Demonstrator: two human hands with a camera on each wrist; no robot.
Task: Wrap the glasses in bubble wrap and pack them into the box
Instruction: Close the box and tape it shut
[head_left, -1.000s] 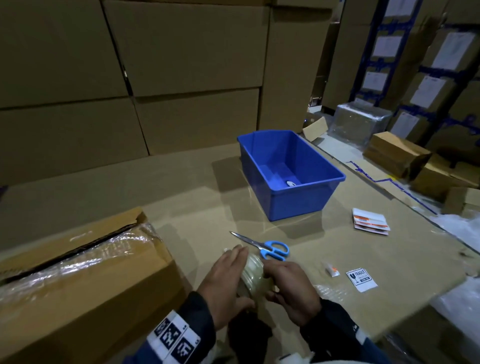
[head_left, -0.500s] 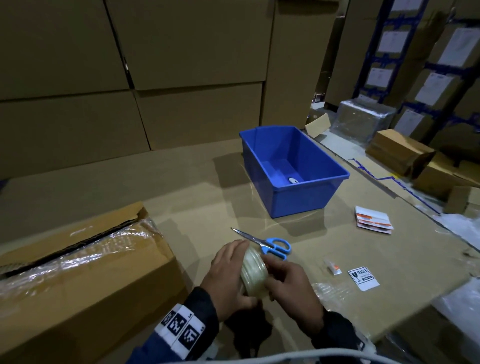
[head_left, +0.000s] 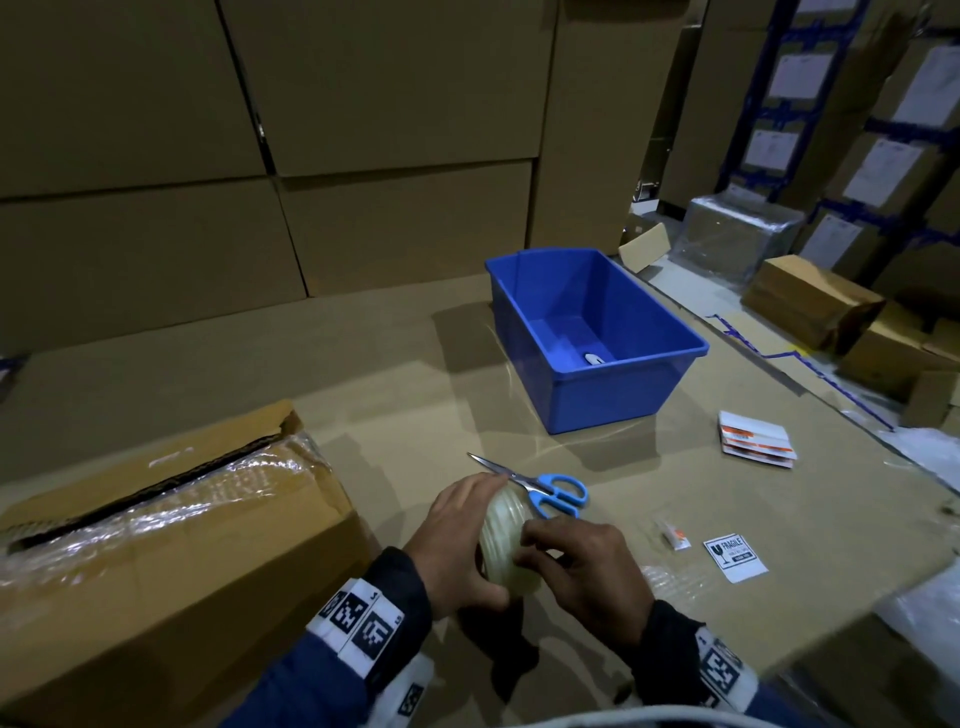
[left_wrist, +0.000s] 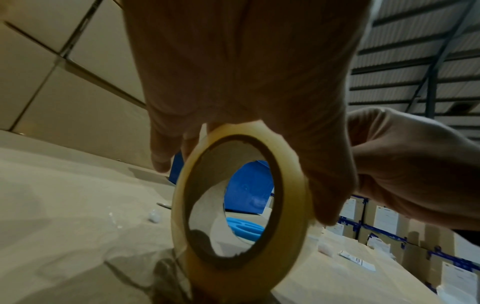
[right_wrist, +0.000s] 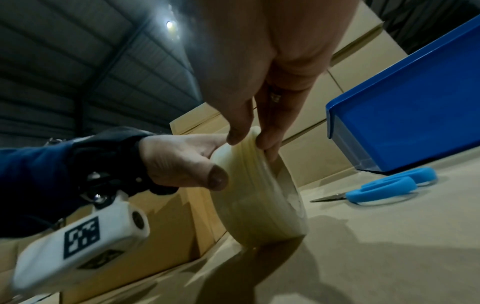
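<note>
A roll of yellowish clear tape (head_left: 503, 540) stands on edge just above the cardboard tabletop, near the front. My left hand (head_left: 460, 543) grips it from the left, thumb low and fingers over the top. My right hand (head_left: 574, 564) pinches the roll's outer rim from the right with thumb and fingertips. The left wrist view looks through the roll's (left_wrist: 294, 164) core, under my left hand (left_wrist: 246, 72). In the right wrist view my right hand (right_wrist: 249, 142) nips the roll's (right_wrist: 254, 205) edge. No glass shows in any view.
A blue bin (head_left: 613, 400) stands behind the hands, a small white object on its floor. Blue-handled scissors (head_left: 556, 491) lie just past the roll. A cardboard box (head_left: 156, 561) draped with bubble wrap fills the left. Labels (head_left: 756, 439), a fragile sticker (head_left: 735, 558) and a bubble wrap scrap (head_left: 670, 582) lie right.
Both hands keep hold of the roll, which has tilted more onto its edge. My right fingers have shifted along its rim.
</note>
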